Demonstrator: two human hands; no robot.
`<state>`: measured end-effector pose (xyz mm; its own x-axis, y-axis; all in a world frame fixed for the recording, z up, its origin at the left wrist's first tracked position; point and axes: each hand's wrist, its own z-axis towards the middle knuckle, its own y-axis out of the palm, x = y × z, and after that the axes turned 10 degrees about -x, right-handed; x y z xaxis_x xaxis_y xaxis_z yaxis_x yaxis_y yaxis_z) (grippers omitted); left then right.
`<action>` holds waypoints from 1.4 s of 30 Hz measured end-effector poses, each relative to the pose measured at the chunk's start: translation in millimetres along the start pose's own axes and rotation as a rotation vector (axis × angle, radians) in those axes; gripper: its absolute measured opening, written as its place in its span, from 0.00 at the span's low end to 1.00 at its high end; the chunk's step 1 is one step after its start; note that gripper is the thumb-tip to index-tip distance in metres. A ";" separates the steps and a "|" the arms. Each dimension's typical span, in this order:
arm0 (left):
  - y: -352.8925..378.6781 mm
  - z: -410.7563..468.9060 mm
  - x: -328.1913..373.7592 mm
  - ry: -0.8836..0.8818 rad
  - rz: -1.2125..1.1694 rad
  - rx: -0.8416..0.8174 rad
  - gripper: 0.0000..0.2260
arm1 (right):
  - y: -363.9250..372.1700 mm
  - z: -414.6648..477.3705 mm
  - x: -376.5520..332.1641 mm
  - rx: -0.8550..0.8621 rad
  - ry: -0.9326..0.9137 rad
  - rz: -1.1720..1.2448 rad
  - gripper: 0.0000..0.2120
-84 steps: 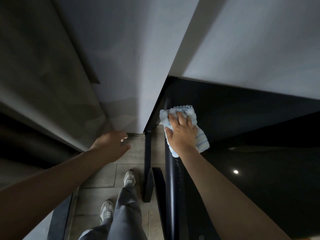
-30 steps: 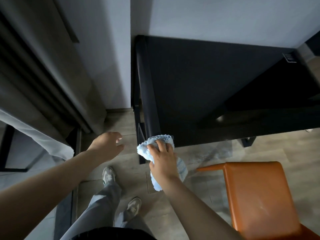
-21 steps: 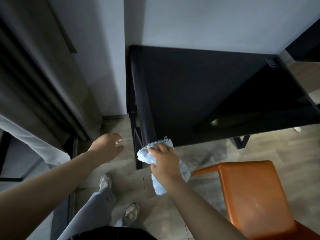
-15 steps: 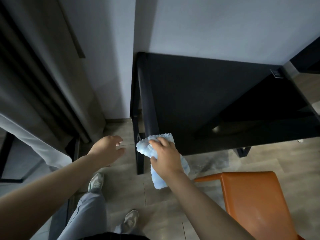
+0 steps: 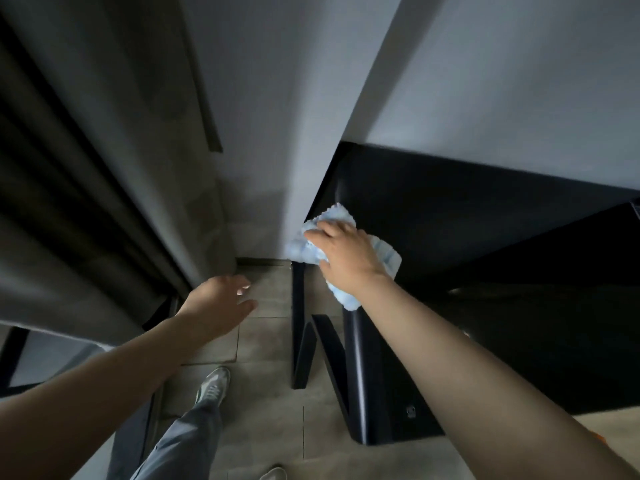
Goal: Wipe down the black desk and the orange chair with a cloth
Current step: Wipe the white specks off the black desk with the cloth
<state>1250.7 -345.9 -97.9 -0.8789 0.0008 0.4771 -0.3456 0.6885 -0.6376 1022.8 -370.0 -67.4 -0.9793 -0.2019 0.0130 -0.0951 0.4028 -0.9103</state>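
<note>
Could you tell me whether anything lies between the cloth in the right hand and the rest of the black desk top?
Nothing visible does. The right hand holds the crumpled light blue cloth on the left edge of the glossy black desk; no object shows on the top beyond.

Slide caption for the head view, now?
Right hand grips a light blue cloth against the edge of the black desk; left hand hovers open.

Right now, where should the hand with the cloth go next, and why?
Probably slide the cloth along the desk's left edge toward the wall. The right hand holds it on that edge, and a bare stretch of edge lies beyond it, up to the back corner. The left hand hangs free over the floor.
</note>
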 end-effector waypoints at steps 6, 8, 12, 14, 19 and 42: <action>-28.6 56.2 -7.5 -0.007 -0.033 -0.061 0.18 | 3.3 85.7 35.1 -0.128 0.112 -0.059 0.24; -32.5 68.5 -9.4 -0.001 -0.019 -0.071 0.18 | 14.1 93.5 36.2 -0.072 0.164 -0.068 0.23; -35.5 82.4 -12.1 0.004 0.002 -0.100 0.18 | 25.9 95.0 21.0 -0.006 0.227 -0.079 0.22; -37.8 85.8 -11.7 0.008 -0.026 -0.109 0.19 | 30.1 87.7 13.1 -0.033 0.241 -0.081 0.20; -41.2 84.3 -13.0 0.043 -0.041 -0.138 0.19 | 47.4 55.1 -3.2 -0.074 0.284 -0.052 0.24; 35.7 -53.4 -9.3 0.212 0.210 -0.197 0.18 | 162.9 -214.6 -130.3 -0.146 0.600 0.319 0.24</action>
<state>1264.2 -282.6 -92.8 -0.8290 0.2936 0.4760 -0.0761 0.7839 -0.6161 1096.6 -86.5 -128.6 -0.8889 0.4576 0.0189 0.2316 0.4848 -0.8434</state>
